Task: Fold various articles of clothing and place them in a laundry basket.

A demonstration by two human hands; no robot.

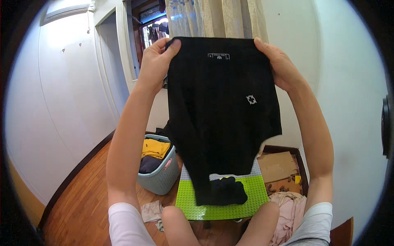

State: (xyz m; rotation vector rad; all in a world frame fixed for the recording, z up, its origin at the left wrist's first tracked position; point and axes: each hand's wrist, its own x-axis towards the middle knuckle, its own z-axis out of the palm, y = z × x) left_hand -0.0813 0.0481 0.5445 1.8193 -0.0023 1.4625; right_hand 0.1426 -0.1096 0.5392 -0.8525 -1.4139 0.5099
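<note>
I hold a black garment (221, 110) up in front of me by its top edge. My left hand (155, 61) grips the upper left corner and my right hand (279, 65) grips the upper right corner. The garment has a small white label near the top and a small white emblem on the right side. It hangs down, and its lower end rests bunched on a green and grey studded board (246, 205) in front of my knees.
A grey laundry basket (162, 180) with yellow and dark clothes stands on the wooden floor to the left. Flattened cardboard (277, 166) and a pinkish cloth (287, 203) lie to the right. A small rag (152, 211) lies by my left knee. Curtains hang behind.
</note>
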